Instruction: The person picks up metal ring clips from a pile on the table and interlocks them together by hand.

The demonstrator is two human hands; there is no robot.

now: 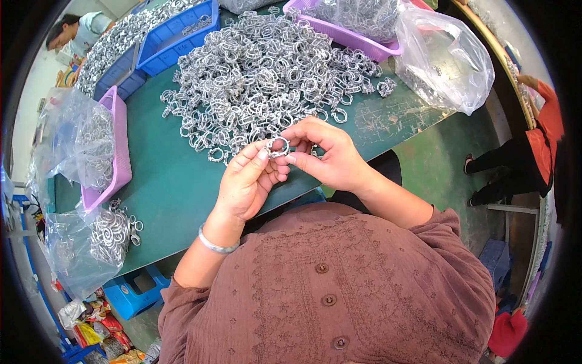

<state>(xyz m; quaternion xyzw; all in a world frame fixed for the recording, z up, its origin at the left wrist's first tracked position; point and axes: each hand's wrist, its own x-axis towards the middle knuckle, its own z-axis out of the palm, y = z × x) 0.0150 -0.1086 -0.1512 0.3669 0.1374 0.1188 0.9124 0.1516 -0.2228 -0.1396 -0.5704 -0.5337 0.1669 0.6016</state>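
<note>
Between my two hands, just over the near side of a large pile of metal ring clamps (254, 73), is one silvery ring clamp (279, 147). My left hand (248, 179) pinches it by its left side with thumb and fingertips. On its right side, the thumb and bent fingers of my right hand (330, 151) close round it. The ring's opening faces up toward me. Fingers hide part of its lower and right edges. Loose clamps of the same kind lie right behind my fingers on the green table (163, 200).
Blue bins (176, 39) stand at the back left. A pink basket (121, 145) and a clear bag of clamps (112, 233) are at the left. Back right are a purple basket (357, 42) and a clear plastic bag (448, 60). A person in orange (542, 121) stands at right; another person (82, 33) is far left.
</note>
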